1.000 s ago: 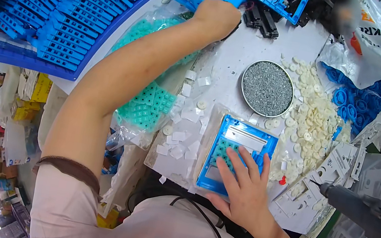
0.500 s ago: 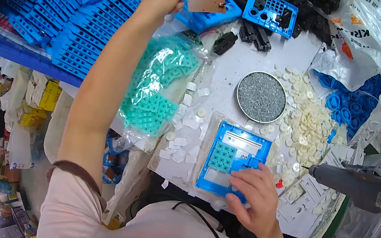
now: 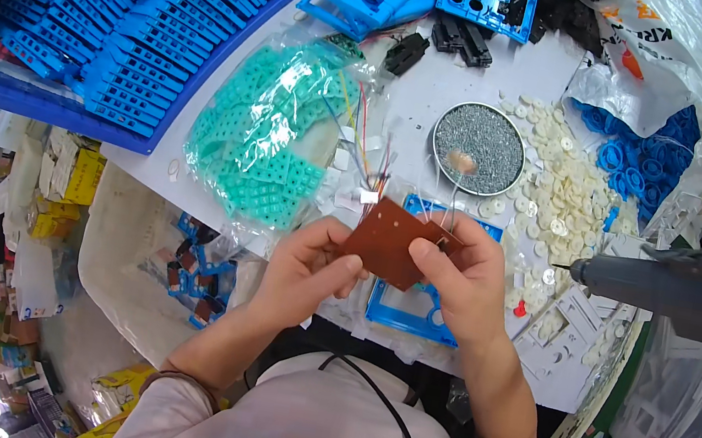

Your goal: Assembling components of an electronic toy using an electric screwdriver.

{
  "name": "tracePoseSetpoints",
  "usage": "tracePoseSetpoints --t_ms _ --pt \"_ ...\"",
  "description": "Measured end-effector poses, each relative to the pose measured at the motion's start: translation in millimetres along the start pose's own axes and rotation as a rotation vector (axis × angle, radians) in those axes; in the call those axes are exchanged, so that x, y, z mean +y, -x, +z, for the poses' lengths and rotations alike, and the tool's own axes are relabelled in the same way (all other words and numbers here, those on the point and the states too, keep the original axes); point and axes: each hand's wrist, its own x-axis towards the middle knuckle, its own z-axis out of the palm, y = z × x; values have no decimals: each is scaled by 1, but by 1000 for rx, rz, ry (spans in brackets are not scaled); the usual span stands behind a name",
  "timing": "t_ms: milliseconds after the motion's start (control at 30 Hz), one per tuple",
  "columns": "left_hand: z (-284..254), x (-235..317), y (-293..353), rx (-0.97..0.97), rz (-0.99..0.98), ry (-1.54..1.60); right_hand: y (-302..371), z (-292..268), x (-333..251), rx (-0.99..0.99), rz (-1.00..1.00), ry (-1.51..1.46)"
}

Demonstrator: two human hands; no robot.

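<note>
Tray (image 3: 53,113): far left; blue housings (image 3: 137,81) packed in rows, its rim running alongside the white tabletop (image 3: 412,104).
Bin (image 3: 107,262): whitish, below the table's left edge, blue pieces inside.
Clear bag (image 3: 264,130): teal keypads, lying just beyond the left hand (image 3: 296,270).
Left hand grip: pinching the brown board (image 3: 389,242) at its left corner, thumb on the upper face.
Wires (image 3: 379,182): several colours, rising past the board's far edge toward the bag.
Board position: between both hands, angled, over the blue frame (image 3: 409,317); whether they touch I cannot tell from here.
Tin (image 3: 478,152): round, small silver pieces, beyond the right hand (image 3: 474,291).
Right hand grip: grasping the board's right end, thumb on top, fingers partly hidden behind.
Room: white surface shows between bag and tin; the near table edge lies close to the torso.
White discs (image 3: 559,198): loose heap, right of tin.
Power screwdriver (image 3: 663,294): far right, tip pointing left, well apart from the right hand.
</note>
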Motion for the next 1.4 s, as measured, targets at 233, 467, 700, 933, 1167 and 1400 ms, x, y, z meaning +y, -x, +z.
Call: tracePoseSetpoints --t_ms 233,467,700,933,1167,1400 --pt "30 17 0 51 -46 171 18 1 10 -19 -54 -132" --pt "5 3 -4 -238 -118 723 18 -12 23 115 -197 -379" --pt "-6 -6 9 41 -100 -63 8 -11 20 39 -110 -561" --pt "7 30 -9 -78 -159 330 11 10 12 35 -75 -227" --pt "-6 6 10 14 -330 687 12 10 11 193 -250 -340" --pt "-38 27 26 185 213 -400 7 5 -1 -17 -47 -168"
